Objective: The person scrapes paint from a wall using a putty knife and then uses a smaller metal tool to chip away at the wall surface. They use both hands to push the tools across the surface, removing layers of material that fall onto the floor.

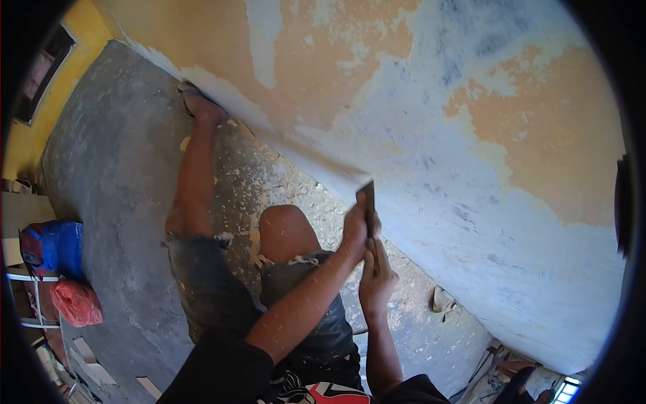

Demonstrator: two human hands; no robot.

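A scraper with a flat, dark blade is held against the lower part of the wall, near where it meets the floor. My left hand is closed around its upper part, by the blade. Just below, my right hand grips the handle. Both hands are close together, and the fingers partly hide the tool. Patches of orange paint stand out against pale, bared wall. Flakes and crumbs of paint or plaster lie along the wall's foot.
My bent knee and outstretched leg rest over the grey floor. A blue bag and a red plastic bag sit at the left. A pale chunk lies by the wall. Part of a person shows lower right.
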